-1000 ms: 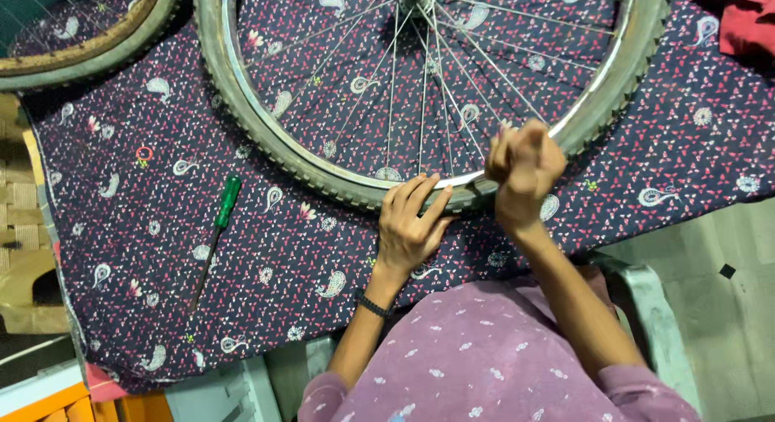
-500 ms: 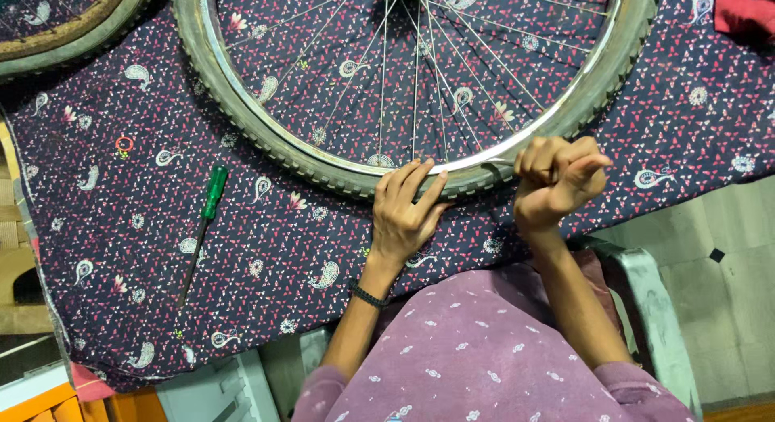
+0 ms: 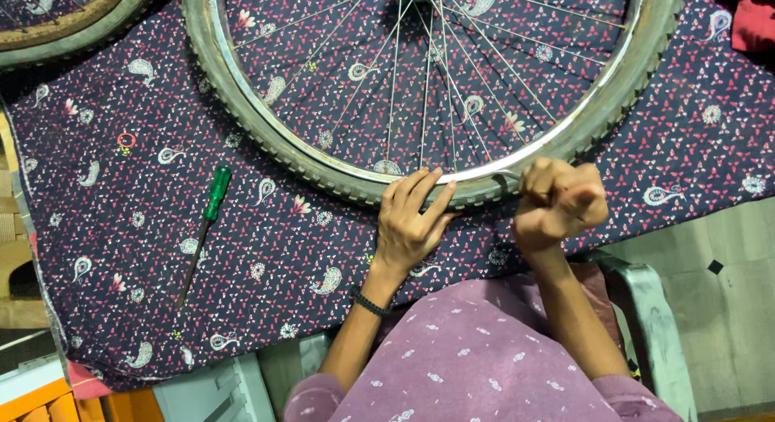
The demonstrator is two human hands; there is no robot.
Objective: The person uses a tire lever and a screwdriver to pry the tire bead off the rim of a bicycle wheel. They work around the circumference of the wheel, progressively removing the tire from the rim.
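A bicycle wheel (image 3: 242, 107) with a worn tyre, shiny rim and thin spokes lies flat on a dark purple patterned cloth (image 3: 121, 244). My left hand (image 3: 412, 220) rests on the tyre's near edge, fingers spread and pressing down. Just to its right, my right hand (image 3: 557, 200) is clenched in a fist at the rim. A thin metal tool tip (image 3: 502, 173) pokes out of the fist and runs under the rim's edge. A green-handled screwdriver (image 3: 211, 208) lies loose on the cloth to the left, away from both hands.
Part of a second tyre (image 3: 73, 27) shows at the top left corner. A red cloth (image 3: 751, 18) lies at the top right. A grey metal frame (image 3: 654, 325) stands by my right arm, and an orange crate (image 3: 48, 398) sits at the bottom left.
My right fist has slid to the right along the rim and dropped slightly off the tyre. My left hand has stayed pressed on the tyre. The screwdriver has not moved.
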